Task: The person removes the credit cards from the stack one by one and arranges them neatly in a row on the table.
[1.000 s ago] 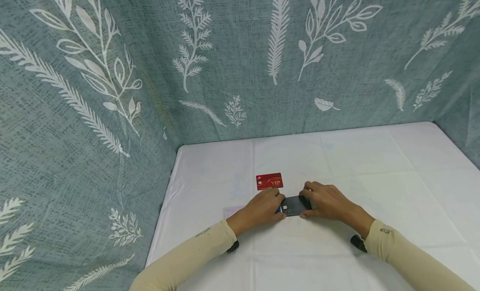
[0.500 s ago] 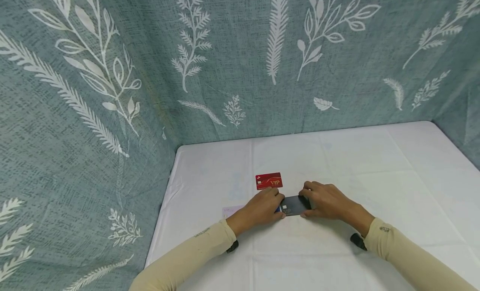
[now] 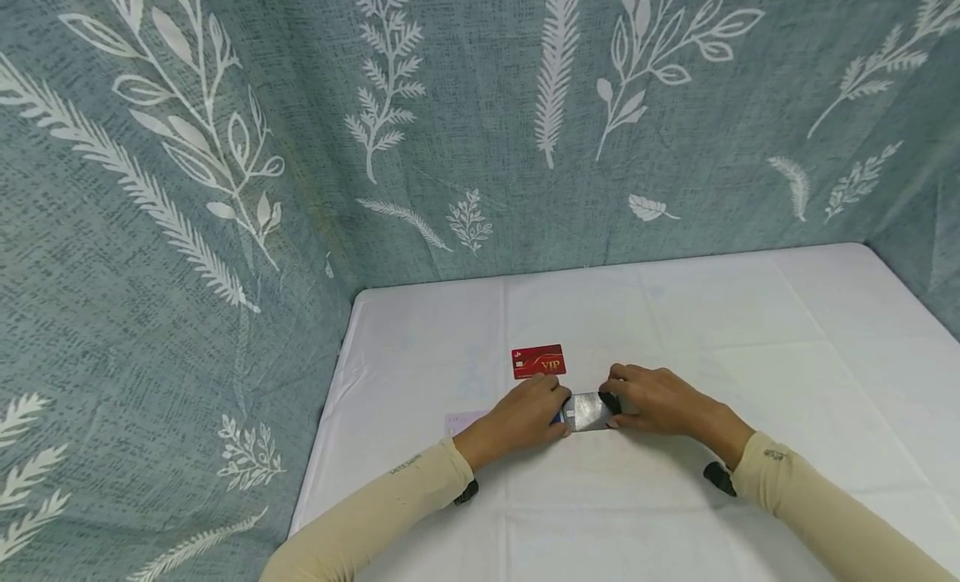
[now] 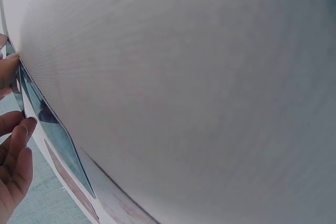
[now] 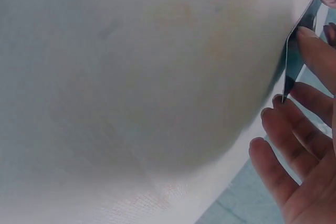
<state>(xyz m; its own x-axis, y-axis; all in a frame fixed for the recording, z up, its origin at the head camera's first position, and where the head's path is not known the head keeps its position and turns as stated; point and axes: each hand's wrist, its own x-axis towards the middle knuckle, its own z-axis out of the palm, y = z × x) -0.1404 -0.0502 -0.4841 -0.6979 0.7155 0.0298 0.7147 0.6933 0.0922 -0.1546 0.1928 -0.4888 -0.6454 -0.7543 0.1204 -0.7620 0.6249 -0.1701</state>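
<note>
A dark grey VIP card (image 3: pixel 587 411) lies between my two hands, its middle shining with glare. My left hand (image 3: pixel 521 411) pinches its left end between thumb and fingers, where it meets a blue card (image 4: pixel 65 140) that the hand mostly covers in the head view. On the other end, my right hand (image 3: pixel 656 401) grips the grey card, thumb on the near edge and fingers on the far edge. Seen from the right wrist, this card (image 5: pixel 293 59) looks bent, its right end lifted.
Just beyond the left hand lies a red VIP card (image 3: pixel 538 361). A pale lilac card (image 3: pixel 461 421) shows partly behind the left wrist. White cloth covers the table (image 3: pixel 750 340), with leaf-patterned green-blue curtains (image 3: pixel 480 107) at the back and sides.
The grey card has tilted or bent and now catches bright glare. My right fingers and thumb have shifted slightly on its right end; the left hand stays in place.
</note>
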